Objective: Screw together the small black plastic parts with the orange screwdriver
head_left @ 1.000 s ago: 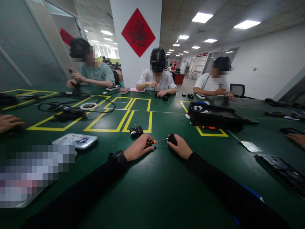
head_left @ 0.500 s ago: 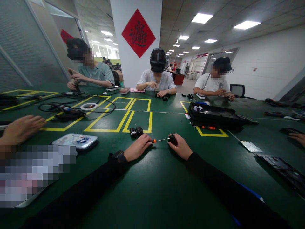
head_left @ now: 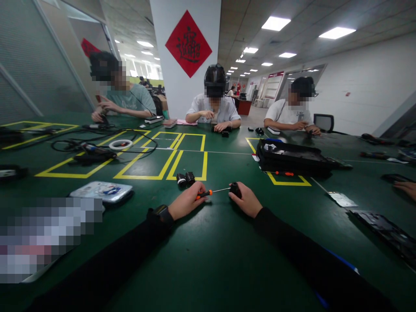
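Observation:
My left hand (head_left: pixel 189 200) is closed around the handle of a screwdriver (head_left: pixel 208 193) with an orange and black grip. Its thin metal shaft points right, and the tip meets a small black cylindrical part (head_left: pixel 234 189). That part is gripped by my right hand (head_left: pixel 247 199), with the thumb along its near side. What the tip touches on it is too small to make out. Just beyond my left hand, two black cylindrical parts (head_left: pixel 185 179) with pale bands stand side by side on the green table (head_left: pixel 208 260).
A black open case (head_left: pixel 292 158) lies ahead on the right, with an orange screwdriver (head_left: pixel 284 173) before it. Cables and a white tape roll (head_left: pixel 121 144) are at left, near a pale tin (head_left: pixel 101 192). Several people sit around the table; one hand (head_left: pixel 404 188) shows at the right edge.
The screwdriver's grip shows more in my left hand, whose fingers have shifted on it. My right hand stays put. Another person's hand at the left edge has gone out of view.

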`<control>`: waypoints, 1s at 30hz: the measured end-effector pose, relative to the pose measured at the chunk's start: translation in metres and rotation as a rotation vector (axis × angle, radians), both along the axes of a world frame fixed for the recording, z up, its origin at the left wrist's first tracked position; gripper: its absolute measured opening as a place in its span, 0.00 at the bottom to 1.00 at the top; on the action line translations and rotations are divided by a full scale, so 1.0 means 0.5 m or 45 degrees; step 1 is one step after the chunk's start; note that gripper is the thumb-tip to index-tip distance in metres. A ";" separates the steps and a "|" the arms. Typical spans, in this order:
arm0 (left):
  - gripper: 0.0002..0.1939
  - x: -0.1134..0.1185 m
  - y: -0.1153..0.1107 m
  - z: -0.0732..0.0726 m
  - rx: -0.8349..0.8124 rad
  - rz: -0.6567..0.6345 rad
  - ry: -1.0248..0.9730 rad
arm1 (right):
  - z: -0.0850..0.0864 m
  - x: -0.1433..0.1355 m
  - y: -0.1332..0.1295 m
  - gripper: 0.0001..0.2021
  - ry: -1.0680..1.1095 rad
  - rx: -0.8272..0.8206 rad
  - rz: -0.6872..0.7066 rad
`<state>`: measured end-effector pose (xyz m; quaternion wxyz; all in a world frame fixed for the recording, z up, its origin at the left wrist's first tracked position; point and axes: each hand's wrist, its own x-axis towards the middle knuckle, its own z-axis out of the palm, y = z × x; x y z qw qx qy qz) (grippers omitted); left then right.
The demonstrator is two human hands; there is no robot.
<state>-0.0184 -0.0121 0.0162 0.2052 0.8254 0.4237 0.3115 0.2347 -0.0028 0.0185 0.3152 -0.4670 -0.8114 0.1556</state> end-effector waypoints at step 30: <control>0.11 0.003 -0.004 0.002 0.015 0.011 0.024 | 0.008 -0.005 -0.008 0.14 0.162 0.112 0.016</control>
